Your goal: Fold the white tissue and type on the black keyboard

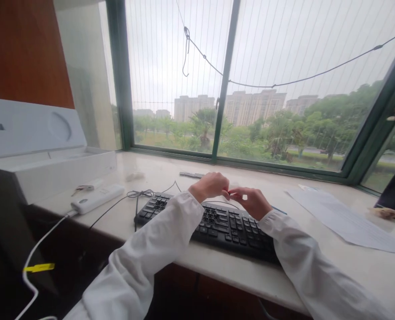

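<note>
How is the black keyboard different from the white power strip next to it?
The keyboard is black and wide; the power strip is white, slim and shorter. The keyboard is covered in keys, while the power strip looks smooth. The left hand and right hand are above the keyboard with fingertips together; no hand is near the power strip. Both lie flat on the pale counter and have a cable.

A single head-worn view is provided — taken from above and behind the forearms, directed forward and slightly downward across the pale stone sill (217, 271) towards the green-framed window (224, 89), at close range.
</note>
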Demonstrator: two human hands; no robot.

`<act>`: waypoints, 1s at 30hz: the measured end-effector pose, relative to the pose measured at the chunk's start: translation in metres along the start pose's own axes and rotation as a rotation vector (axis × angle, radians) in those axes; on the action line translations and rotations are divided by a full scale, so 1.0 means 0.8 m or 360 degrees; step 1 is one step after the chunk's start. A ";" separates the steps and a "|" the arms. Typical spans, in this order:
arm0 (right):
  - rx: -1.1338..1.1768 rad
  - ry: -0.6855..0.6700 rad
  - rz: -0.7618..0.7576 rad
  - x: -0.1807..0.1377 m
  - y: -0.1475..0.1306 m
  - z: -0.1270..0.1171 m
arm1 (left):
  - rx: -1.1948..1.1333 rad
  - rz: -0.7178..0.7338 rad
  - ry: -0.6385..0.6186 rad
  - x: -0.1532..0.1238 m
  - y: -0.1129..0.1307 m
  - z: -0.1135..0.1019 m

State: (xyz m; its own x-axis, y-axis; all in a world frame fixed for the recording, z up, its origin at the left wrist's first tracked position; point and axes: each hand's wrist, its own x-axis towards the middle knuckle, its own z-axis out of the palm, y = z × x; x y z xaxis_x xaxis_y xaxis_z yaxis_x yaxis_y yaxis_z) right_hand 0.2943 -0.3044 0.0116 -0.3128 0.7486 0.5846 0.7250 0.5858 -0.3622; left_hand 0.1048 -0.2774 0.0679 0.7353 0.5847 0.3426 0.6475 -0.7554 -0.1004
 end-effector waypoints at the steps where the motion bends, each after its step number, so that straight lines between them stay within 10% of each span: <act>1: -0.0024 0.0017 0.0008 0.001 -0.002 0.000 | -0.0028 0.0001 0.0005 0.000 -0.003 -0.002; 14: -0.0245 -0.0113 0.0053 0.054 -0.101 0.038 | -0.0698 -0.0195 -0.0061 -0.061 -0.092 -0.046; 30: -0.0350 -0.0607 -0.0138 0.067 -0.133 0.125 | -0.0758 -0.0259 -0.0356 -0.156 -0.139 -0.008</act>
State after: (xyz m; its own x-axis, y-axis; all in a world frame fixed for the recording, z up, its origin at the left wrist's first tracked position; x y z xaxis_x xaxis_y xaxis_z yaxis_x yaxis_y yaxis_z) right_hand 0.1391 -0.2956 0.0088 -0.5520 0.7850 0.2813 0.7866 0.6021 -0.1366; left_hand -0.0603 -0.2682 0.0427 0.6915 0.7145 0.1061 0.6325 -0.6699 0.3889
